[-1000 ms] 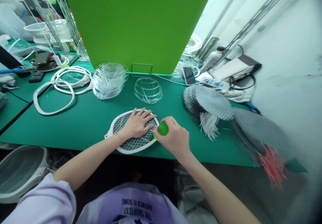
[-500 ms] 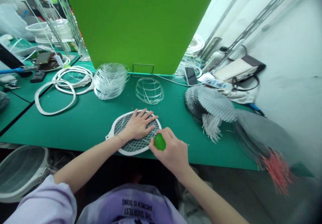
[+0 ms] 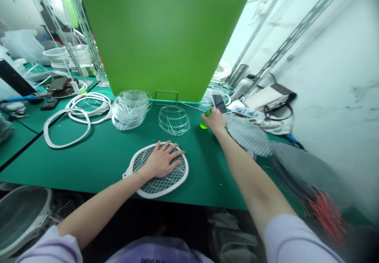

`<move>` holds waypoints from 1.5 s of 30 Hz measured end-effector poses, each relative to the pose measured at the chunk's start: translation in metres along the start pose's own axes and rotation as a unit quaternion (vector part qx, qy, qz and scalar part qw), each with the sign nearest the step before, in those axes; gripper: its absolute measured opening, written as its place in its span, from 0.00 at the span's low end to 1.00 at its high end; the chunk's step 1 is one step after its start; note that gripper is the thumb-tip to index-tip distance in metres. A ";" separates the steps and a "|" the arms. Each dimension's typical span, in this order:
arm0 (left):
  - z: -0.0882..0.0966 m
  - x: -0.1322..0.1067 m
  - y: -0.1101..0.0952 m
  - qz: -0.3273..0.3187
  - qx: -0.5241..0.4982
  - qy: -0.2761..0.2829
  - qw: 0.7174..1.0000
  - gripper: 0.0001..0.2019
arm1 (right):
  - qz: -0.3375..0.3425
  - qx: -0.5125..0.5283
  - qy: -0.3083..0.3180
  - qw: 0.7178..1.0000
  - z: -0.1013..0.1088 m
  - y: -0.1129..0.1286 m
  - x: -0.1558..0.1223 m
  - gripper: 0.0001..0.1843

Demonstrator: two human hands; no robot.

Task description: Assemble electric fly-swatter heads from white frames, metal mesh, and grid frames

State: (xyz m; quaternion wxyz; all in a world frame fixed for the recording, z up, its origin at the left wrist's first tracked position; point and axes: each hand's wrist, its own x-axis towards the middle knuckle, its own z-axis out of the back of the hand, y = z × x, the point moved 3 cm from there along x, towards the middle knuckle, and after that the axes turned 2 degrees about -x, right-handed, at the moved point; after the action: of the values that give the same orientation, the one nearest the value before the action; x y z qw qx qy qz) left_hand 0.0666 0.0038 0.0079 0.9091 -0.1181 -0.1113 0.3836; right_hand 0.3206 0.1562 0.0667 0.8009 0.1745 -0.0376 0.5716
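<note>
A white oval racket frame with grey mesh (image 3: 152, 186), like a mosquito swatter head, lies near the table's front edge. Flat on its mesh rests my left hand (image 3: 161, 162), fingers spread, covering the middle of it. My right hand (image 3: 216, 120) is stretched out toward the back right, its fingers round a green see-through object (image 3: 203, 124) with a rounded end; its exact kind is hidden by the hand. That hand is close to a phone (image 3: 219, 103) and a pile of grey mesh ovals (image 3: 248, 135).
Clear plastic rings stand in a tall stack (image 3: 130, 109), with a smaller stack (image 3: 174, 120) beside it. White oval frames (image 3: 66, 128) lie at left. Dark mesh sheets (image 3: 304, 172) overhang the right side. A green board (image 3: 168, 38) rises behind a wire stand (image 3: 166, 97).
My right hand has moved from the racket frame's right edge to the back right, carrying the green object. My left hand stays flat on the mesh. The view has tilted up slightly.
</note>
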 end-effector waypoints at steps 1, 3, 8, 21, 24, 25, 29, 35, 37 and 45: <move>0.000 0.001 -0.001 -0.003 -0.002 0.005 1.000 0.25 | 0.004 0.000 0.009 1.000 -0.003 0.000 0.002 0.23; 0.005 0.002 -0.003 -0.003 -0.011 0.019 1.000 0.26 | 0.007 0.001 -0.004 1.000 0.003 0.000 -0.005 0.29; 0.050 -0.017 0.016 0.120 -0.041 -0.025 0.992 0.32 | 0.076 0.068 -0.088 0.991 0.043 0.000 -0.099 0.28; 0.059 -0.090 0.043 0.341 -0.224 -0.069 0.910 0.14 | 0.120 0.270 0.049 0.954 -0.020 0.012 -0.258 0.28; 0.064 -0.115 0.016 0.310 -0.404 -0.120 0.852 0.20 | 0.073 0.372 0.040 0.924 -0.009 0.005 -0.260 0.25; 0.064 -0.125 0.009 0.286 -0.475 -0.158 0.817 0.22 | 0.060 0.407 0.027 0.911 -0.002 0.002 -0.262 0.23; 0.053 -0.161 -0.001 0.224 -0.565 -0.262 0.749 0.21 | 0.137 0.470 -0.067 0.869 0.045 0.003 -0.274 0.14; 0.036 -0.189 0.003 0.226 -0.551 -0.211 0.775 0.12 | 0.382 0.457 -0.152 0.789 0.114 0.024 -0.278 0.14; 0.038 -0.193 0.000 0.217 -0.538 -0.227 0.783 0.08 | 0.374 0.457 -0.128 0.797 0.118 0.029 -0.270 0.14; 0.069 -0.203 -0.001 0.364 -0.690 -0.480 0.401 0.09 | 0.220 0.509 0.268 0.788 0.059 0.086 -0.290 0.44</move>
State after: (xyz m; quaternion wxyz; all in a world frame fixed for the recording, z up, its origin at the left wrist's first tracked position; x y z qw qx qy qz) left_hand -0.0905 -0.1350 0.0506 0.0897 -0.5314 -0.7028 0.4645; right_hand 0.1487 -0.1001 0.0672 0.4263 0.3835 0.4376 0.6926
